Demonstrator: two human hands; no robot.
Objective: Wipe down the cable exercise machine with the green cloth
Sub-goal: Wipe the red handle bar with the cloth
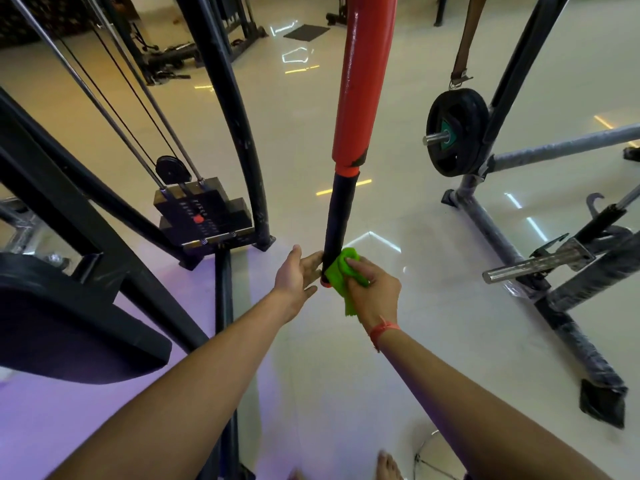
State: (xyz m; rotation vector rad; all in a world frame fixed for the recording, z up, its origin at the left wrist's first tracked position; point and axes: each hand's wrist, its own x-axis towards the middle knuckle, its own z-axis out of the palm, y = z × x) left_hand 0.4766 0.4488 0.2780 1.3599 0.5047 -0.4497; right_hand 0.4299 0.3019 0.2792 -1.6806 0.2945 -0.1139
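Cloth [346, 271] — bright green, bunched — pressed against black bar end [335, 230].

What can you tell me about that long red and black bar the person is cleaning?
The bar hangs near the middle of the view, running from the top edge down to the hands. Its upper stretch is a glossy red sleeve, scuffed and torn at its lower edge; below that comes a narrower matte black grip with a small red end cap. The right hand presses the green cloth against the grip's lower end, while the left hand's straight fingers touch its other side. What it hangs from is out of view.
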